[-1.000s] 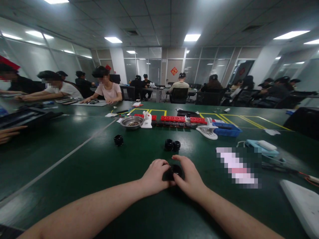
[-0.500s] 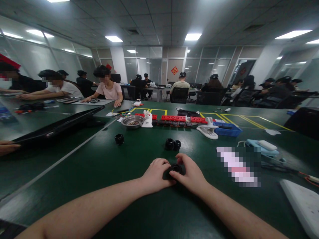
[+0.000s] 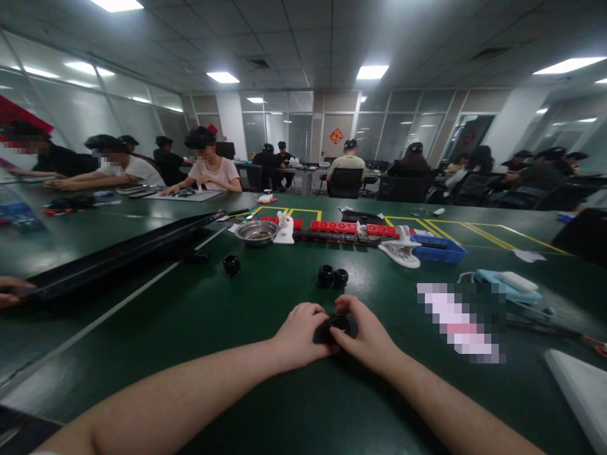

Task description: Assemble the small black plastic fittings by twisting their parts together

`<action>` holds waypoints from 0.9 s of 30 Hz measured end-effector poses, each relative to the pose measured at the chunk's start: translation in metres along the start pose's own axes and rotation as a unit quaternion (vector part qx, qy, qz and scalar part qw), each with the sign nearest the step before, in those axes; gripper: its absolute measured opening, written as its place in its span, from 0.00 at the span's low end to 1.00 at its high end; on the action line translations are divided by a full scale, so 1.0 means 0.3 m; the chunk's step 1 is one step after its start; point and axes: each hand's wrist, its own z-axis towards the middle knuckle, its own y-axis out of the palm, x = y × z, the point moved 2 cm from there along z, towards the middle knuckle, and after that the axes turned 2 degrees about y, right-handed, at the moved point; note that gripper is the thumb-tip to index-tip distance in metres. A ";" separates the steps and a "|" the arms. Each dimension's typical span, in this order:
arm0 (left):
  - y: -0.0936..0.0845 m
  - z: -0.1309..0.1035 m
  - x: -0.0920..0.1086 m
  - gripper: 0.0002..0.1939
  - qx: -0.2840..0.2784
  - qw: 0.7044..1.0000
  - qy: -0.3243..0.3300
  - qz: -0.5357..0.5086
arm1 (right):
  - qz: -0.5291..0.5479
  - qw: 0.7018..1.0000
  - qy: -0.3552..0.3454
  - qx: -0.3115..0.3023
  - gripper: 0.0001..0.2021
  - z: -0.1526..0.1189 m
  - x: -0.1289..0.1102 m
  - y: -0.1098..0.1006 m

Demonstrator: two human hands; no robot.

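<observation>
Low on the green table point(image 3: 227, 392), a round black part point(image 3: 340, 325) sits between my two hands. My left hand point(image 3: 303, 335) closes on its left side, fingertips at its rim. On the opposite side, my right hand point(image 3: 367, 332) grips it, with the thumb across the near edge and the fingers curled behind. Beyond the hands stand two black ring-shaped parts point(image 3: 326, 275) side by side, touching or nearly so. Another black part point(image 3: 232, 265) stands alone further left.
A metal bowl point(image 3: 257, 233) of small pieces, a white clip point(image 3: 285, 229), red blocks point(image 3: 334, 226), another white clip point(image 3: 401, 248) and a blue tray point(image 3: 440, 249) line the back. At left a person's hand point(image 3: 14, 292) touches a long black panel point(image 3: 123, 249).
The long black panel at the left has turned and shifted, with the person's hand still at its end. The whole view has moved slightly. My hands stay around the black part.
</observation>
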 end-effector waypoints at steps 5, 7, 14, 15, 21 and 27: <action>0.006 0.001 -0.006 0.18 0.005 1.000 -0.005 0.002 | 0.002 0.995 -0.094 -0.024 0.29 -0.015 -0.023 -0.007; 0.004 0.001 -0.003 0.18 0.000 1.000 -0.004 -0.001 | -0.025 0.996 -0.086 0.001 0.27 -0.018 -0.027 -0.005; -0.020 -0.004 0.024 0.29 0.048 0.998 -0.027 0.020 | -0.086 0.993 0.052 0.058 0.18 -0.008 -0.031 0.015; -0.022 -0.005 0.029 0.29 0.053 0.998 -0.024 0.032 | -0.084 0.993 0.061 0.053 0.18 -0.008 -0.033 0.019; -0.024 -0.011 0.056 0.17 0.049 0.996 0.008 0.079 | -0.087 0.993 0.070 0.042 0.21 -0.022 -0.056 0.028; -0.005 0.001 0.019 0.20 0.020 1.000 0.010 0.020 | -0.057 0.997 -0.035 -0.029 0.23 -0.017 -0.063 -0.012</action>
